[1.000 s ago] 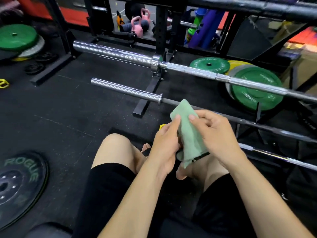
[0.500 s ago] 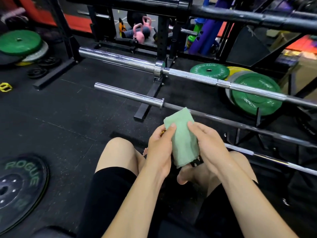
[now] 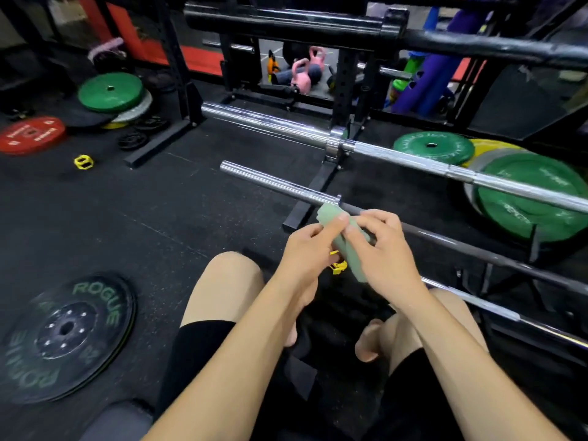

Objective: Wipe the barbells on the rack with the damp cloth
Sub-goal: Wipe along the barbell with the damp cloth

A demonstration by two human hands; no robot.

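Both hands, L [image 3: 305,249] & R [image 3: 386,253], pinch 1 green cloth [image 3: 345,246]; 4 barbells [image 3: 286,183] on rack.

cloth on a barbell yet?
No. Both the left hand and the right hand hold the green cloth in front of the nearest barbell, not wrapped on it.

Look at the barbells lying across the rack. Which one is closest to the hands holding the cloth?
The second-lowest barbell, with the chrome sleeve and dark shaft. The green cloth sits at its collar; the thicker chrome bar lies farther back.
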